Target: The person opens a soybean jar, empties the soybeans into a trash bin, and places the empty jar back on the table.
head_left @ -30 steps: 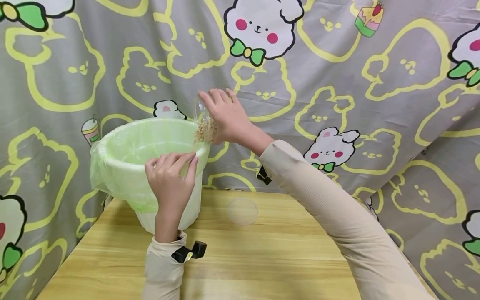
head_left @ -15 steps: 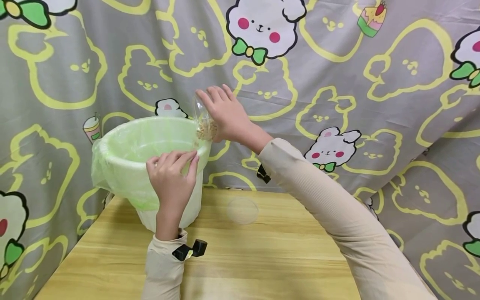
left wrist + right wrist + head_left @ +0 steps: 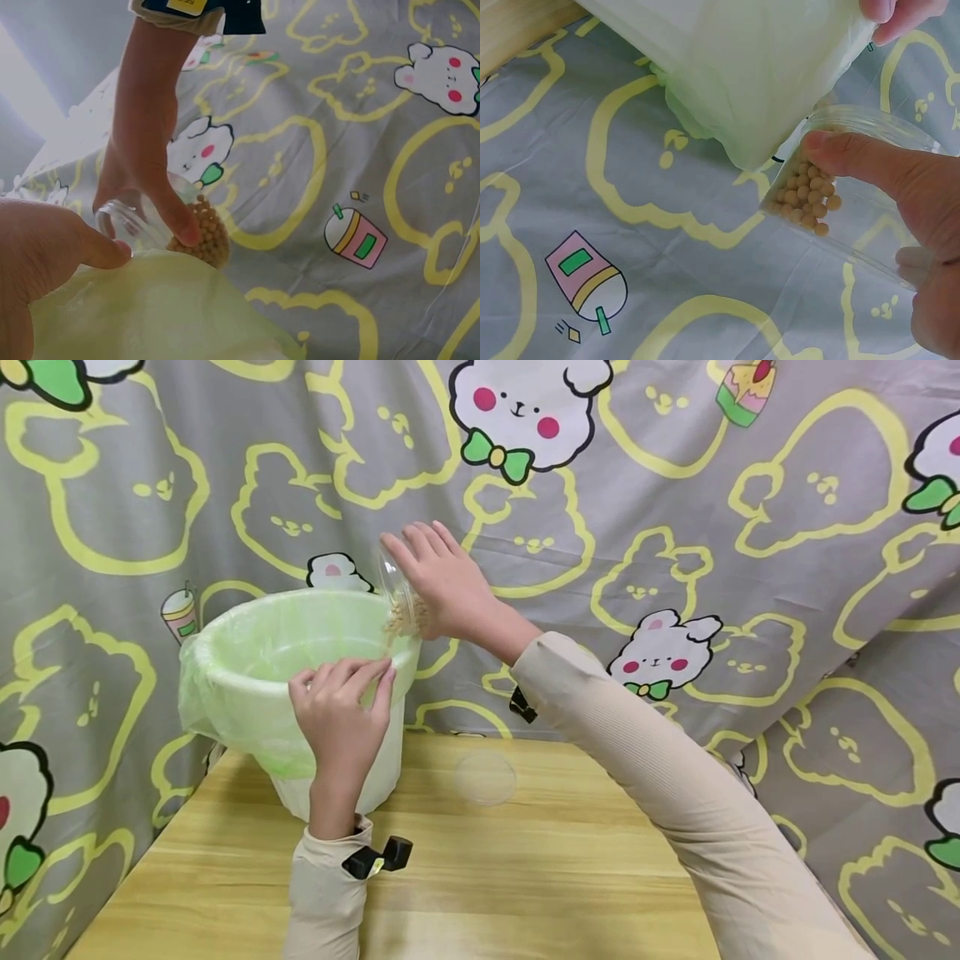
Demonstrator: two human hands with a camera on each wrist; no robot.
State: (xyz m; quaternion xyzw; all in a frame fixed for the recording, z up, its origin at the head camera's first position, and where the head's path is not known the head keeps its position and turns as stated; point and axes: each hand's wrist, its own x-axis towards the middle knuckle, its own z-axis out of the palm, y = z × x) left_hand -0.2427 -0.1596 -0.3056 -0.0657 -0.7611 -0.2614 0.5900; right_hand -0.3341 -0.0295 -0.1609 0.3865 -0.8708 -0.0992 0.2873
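Note:
A white trash bin [image 3: 386, 768] stands on the table, lined with a thin pale-green bag [image 3: 225, 710] folded over its rim. My left hand [image 3: 339, 714] grips the near right part of the bagged rim, thumb on one side and fingers on the other. My right hand [image 3: 453, 585] holds a clear jar [image 3: 870, 232] on its side, its mouth tipped over the rim just beyond the left hand. Round tan beans [image 3: 804, 199], like soybeans, are heaped against the jar's lower wall near the mouth. In the head view, some beans drop from the mouth toward the bin.
A clear round disc like a jar lid [image 3: 486, 778] lies on the wood-grain table [image 3: 525, 860], to the right of the bin. A grey cartoon-print curtain [image 3: 675, 527] hangs close behind the bin and around the table.
My right hand and the jar have moved slightly left and up over the rim, the jar tipping a little more. My left hand keeps its grip on the rim.

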